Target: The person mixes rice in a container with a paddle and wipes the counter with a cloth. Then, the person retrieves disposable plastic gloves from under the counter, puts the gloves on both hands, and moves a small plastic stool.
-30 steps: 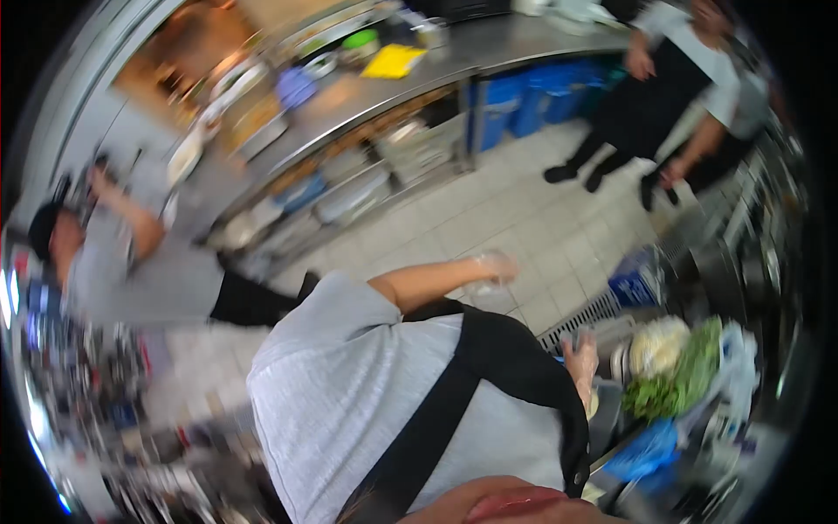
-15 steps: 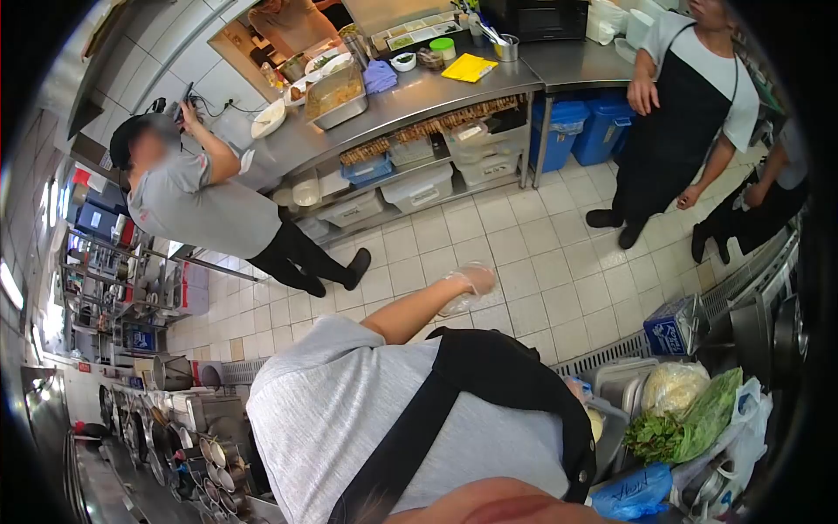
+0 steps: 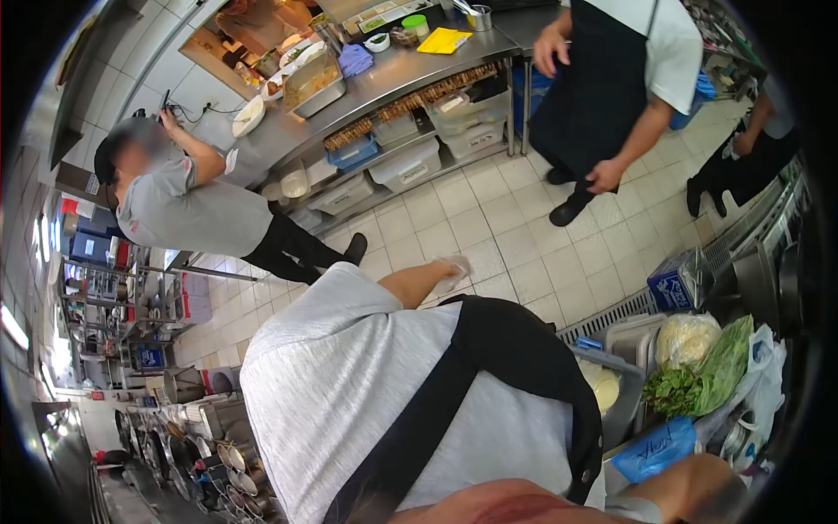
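Observation:
My left hand (image 3: pixel 451 272), in a loose clear plastic glove, hangs over the tiled floor in front of my body. Its fingers are too small and blurred to make out, and I see nothing plainly held. My right forearm (image 3: pixel 685 491) crosses the bottom right corner, close to a blue plastic bag (image 3: pixel 655 450) with writing on it; the right hand itself is out of sight. Beyond that bag lie leafy greens (image 3: pixel 711 371) in clear plastic, a bag of pale shredded food (image 3: pixel 687 341) and a grey tub (image 3: pixel 621 393).
A steel counter (image 3: pixel 367 92) with food trays runs along the back. One person (image 3: pixel 196 205) stands at left with an arm raised; another in a black apron (image 3: pixel 594 96) stands ahead, and a third (image 3: pixel 742 166) is at far right. Pans (image 3: pixel 166 454) hang at lower left.
The person in the black apron has stepped closer and leftward. My right forearm has come into view at lower right. My gloved left hand sits slightly further left and higher.

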`<state>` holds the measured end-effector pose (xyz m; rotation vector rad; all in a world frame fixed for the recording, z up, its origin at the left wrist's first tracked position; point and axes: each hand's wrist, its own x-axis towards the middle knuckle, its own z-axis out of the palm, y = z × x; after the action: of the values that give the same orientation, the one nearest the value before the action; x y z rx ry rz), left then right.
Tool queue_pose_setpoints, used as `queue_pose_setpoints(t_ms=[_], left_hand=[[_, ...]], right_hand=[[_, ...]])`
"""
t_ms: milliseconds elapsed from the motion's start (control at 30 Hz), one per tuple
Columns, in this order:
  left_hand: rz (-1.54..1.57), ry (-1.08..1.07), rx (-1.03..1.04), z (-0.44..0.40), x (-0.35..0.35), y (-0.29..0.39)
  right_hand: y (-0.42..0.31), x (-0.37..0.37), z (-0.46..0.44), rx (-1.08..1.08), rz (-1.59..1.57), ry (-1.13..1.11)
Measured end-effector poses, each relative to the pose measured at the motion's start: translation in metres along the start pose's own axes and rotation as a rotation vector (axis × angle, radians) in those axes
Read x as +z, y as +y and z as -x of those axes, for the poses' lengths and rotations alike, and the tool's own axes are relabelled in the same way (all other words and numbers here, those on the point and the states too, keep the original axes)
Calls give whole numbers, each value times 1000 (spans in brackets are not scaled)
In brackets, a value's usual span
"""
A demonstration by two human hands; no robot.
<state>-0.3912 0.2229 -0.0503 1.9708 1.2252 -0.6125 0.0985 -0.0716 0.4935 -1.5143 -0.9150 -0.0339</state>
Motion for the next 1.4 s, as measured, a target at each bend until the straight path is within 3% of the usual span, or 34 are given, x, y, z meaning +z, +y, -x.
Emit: queue_pose_setpoints(t_ms=[33,133,200,300,367,400,467,500,533,633,733,800,867,933,1000,1033,1133,1233,1333,1400], left_hand=[[-22,50,-10,15,-19,6],[-552,-156,218,16,-42,16],[-9,-38,244,-6,-36,0],[169,351,411,-46,-106,33],[184,749,664,-31,-241,121],[180,1006,794,8,-310,164],[164,1603,909,175,-418,264],[512,1624,677,237,-448,283],[733,1753,691,289,-467,290],[1027,2099,986,381,-481,281],[1159,2235,1211,410,-460,286],[1288,2116,1341,397,-430,317],[1370,1804,1418,374,-384,369],[969,1318,1351,359,-340,429],[407,1050,1249,331,-327,442],[352,986,1355,312,-329,448],[759,664,1437,309,-321,494],[705,426,1469,292,-331,521],[283,261,1394,265,-339,544],[-339,267,1270,250,-349,560]], right_hand=[[6,0,4,-4,56,-29],[24,-3,12,23,158,-92],[32,-6,16,34,205,-118],[39,-11,22,47,253,-134],[41,-14,25,49,278,-148],[42,-15,25,50,291,-153],[43,-16,26,49,305,-160],[43,-16,25,47,307,-162],[45,-20,23,47,316,-162],[43,-27,23,29,337,-168],[37,-40,30,11,370,-149],[29,-61,38,11,414,-104],[16,-82,47,5,458,-42],[1,-94,61,10,497,5],[-12,-106,77,38,539,56],[-18,-117,89,64,560,93],[-31,-116,108,127,588,153],[-54,-112,139,194,650,224],[-78,-100,178,273,700,313],[-100,-85,200,324,740,394]])
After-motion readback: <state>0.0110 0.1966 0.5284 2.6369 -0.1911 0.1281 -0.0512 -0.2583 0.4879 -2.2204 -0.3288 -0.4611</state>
